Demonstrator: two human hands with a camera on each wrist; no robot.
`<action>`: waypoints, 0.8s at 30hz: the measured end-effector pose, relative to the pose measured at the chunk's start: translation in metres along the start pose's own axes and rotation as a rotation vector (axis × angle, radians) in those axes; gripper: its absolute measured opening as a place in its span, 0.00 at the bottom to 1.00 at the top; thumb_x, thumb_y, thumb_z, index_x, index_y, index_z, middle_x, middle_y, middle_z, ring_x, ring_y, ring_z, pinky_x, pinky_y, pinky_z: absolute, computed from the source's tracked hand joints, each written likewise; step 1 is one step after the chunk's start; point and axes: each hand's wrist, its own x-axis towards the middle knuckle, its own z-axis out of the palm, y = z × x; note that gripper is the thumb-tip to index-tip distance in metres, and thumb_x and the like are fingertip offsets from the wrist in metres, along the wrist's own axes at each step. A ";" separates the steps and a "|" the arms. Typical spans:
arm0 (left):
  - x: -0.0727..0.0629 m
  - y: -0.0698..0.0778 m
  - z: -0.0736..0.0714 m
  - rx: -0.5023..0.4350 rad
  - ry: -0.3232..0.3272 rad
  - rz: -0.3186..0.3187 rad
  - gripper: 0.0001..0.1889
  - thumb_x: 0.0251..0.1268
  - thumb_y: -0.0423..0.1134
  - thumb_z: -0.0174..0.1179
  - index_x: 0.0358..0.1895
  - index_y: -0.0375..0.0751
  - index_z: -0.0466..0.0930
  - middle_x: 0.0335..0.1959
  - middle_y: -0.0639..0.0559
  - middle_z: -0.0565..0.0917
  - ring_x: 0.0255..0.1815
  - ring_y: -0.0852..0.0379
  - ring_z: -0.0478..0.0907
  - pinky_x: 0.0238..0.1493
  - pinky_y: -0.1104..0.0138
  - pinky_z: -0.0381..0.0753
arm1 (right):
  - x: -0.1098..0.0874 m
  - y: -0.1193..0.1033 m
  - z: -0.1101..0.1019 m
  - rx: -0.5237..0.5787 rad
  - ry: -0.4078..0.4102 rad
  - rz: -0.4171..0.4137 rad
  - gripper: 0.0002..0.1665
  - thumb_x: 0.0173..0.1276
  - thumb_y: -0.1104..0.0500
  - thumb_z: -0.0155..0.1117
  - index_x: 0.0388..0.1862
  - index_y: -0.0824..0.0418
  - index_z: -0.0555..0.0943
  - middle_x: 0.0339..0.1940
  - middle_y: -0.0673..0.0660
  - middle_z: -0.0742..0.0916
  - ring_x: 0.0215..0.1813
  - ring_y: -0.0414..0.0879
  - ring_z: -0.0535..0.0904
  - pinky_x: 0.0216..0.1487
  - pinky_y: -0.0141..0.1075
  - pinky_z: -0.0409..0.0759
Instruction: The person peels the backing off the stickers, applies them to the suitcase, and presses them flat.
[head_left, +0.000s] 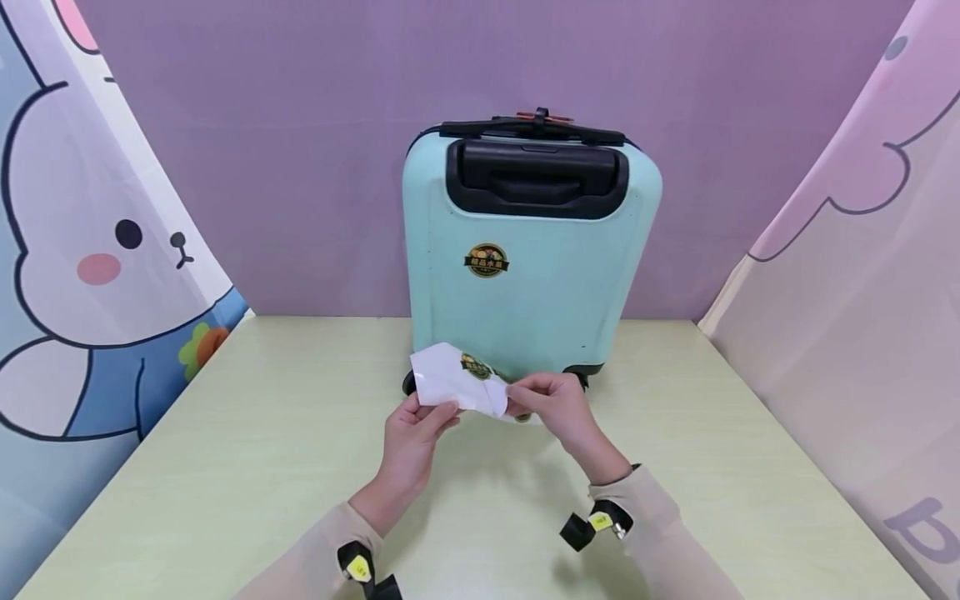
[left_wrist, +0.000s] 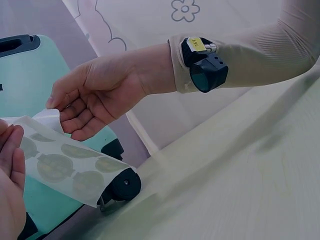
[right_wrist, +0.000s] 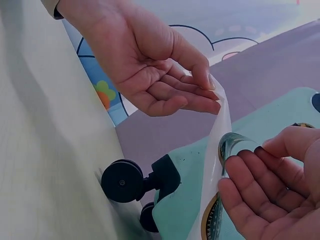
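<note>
A white sticker sheet [head_left: 438, 377] with round dark-and-gold labels is stretched between both hands, low in front of a mint-green suitcase [head_left: 534, 292]. My left hand [head_left: 411, 440] pinches its left edge between thumb and fingers. At the other end, my right hand [head_left: 561, 408] pinches a lifted, curling sticker [right_wrist: 239, 141], which is still partly joined to the sheet in the right wrist view. The sheet's pale back [left_wrist: 55, 167] faces the left wrist camera, with label shapes showing through. One round fruit label [head_left: 486, 260] sits flat on the suitcase's upper front.
The suitcase stands upright on a pale table [head_left: 315, 467], its black handle recess [head_left: 537, 179] facing me. Small black wheels [right_wrist: 122, 181] show at its base. A purple backdrop [head_left: 300, 167] hangs behind, with cartoon-printed curtains [head_left: 82, 208] on both sides.
</note>
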 end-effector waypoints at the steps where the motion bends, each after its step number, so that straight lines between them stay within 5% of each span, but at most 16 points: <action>1: 0.000 0.000 0.000 0.004 0.001 -0.005 0.09 0.64 0.19 0.58 0.44 0.31 0.81 0.33 0.52 0.88 0.35 0.58 0.86 0.41 0.68 0.85 | 0.000 0.000 0.000 0.009 -0.003 0.004 0.10 0.67 0.69 0.65 0.36 0.81 0.83 0.26 0.62 0.88 0.28 0.43 0.86 0.36 0.37 0.86; 9: -0.001 0.002 -0.003 0.020 -0.004 -0.049 0.10 0.65 0.20 0.59 0.49 0.27 0.79 0.34 0.50 0.88 0.37 0.58 0.87 0.41 0.69 0.85 | 0.000 0.005 -0.006 0.047 -0.008 0.028 0.11 0.67 0.69 0.65 0.38 0.82 0.82 0.27 0.62 0.88 0.28 0.44 0.86 0.35 0.39 0.87; 24: 0.001 0.000 -0.006 -0.019 0.045 -0.076 0.06 0.65 0.21 0.60 0.42 0.31 0.77 0.33 0.51 0.88 0.36 0.58 0.87 0.40 0.69 0.84 | -0.003 0.009 -0.015 0.084 -0.013 0.056 0.13 0.69 0.69 0.63 0.40 0.83 0.81 0.26 0.57 0.88 0.29 0.43 0.86 0.38 0.39 0.87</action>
